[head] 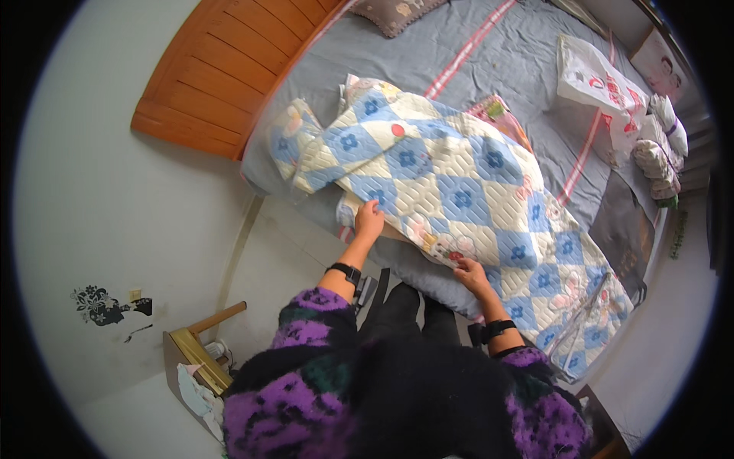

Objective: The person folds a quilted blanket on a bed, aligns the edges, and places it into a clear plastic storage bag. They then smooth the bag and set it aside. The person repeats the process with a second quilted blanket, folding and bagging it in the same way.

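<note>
A quilted fabric piece [424, 189] with blue and cream checks, flowers and rabbits lies loosely spread over the near side of a bed [395, 63] with a grey sheet. My left hand [370, 221] pinches the near edge of the quilted fabric. Farther right along that same edge, my right hand [473, 275] grips it between thumb and fingers. The left end of the fabric is bunched and folded over itself, and its right end hangs past the bed's near corner. Part of a pink patterned cloth [502, 117] shows from behind its far edge.
An orange wooden headboard [229, 69] stands at the upper left. On the bed are a brown pillow [395, 14], a white plastic bag [602, 86] with red print and a rolled cloth bundle [656, 158]. A small piece of furniture [200, 350] stands at the lower left by the wall.
</note>
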A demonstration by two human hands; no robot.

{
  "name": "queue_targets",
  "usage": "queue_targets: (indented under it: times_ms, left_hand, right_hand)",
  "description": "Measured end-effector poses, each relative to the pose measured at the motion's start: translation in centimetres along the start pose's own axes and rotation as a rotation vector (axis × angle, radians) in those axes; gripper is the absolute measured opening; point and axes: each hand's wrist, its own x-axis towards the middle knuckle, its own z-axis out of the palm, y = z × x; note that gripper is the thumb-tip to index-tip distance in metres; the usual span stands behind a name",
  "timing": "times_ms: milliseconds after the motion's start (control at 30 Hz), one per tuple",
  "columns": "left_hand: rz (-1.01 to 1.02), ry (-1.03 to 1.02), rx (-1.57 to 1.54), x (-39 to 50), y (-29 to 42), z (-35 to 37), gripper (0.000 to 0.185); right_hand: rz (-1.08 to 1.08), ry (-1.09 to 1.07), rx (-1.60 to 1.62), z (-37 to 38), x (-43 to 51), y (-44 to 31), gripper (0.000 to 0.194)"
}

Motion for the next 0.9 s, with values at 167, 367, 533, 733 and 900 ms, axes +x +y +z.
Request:
queue_targets:
  times_ms: [167, 367, 533, 733, 900]
  left_hand:
    - [-0.384, 0.231, 0.045, 2.8, -4.0, -4.5, 0.048]
    - [-0.109, 0.428, 0.411, 10.7, -5.6, -11.6, 0.062]
    - [-0.110, 0.005, 0.458, 19.7, -6.0, -14.2, 0.055]
    - [0.237, -0.050, 0.011, 25.7, -6.2, -15.8, 0.021]
    - [0.274, -0.123, -0.228, 32.4, -5.9, -12.0, 0.017]
  right_hand:
    - [0.004, -0.035, 0.186, -0.6, 2.4, -3.2, 0.041]
    - [0.036, 0.029, 0.274, 3.3, 5.4, -10.2, 0.042]
    - [0.072, 0.064, 0.420, 11.2, 10.4, -16.2, 0.033]
    - [0.126, 0.120, 0.507, 19.3, 15.1, -24.7, 0.037]
    - [0.146, 0.143, 0.498, 21.1, 16.4, -27.3, 0.035]
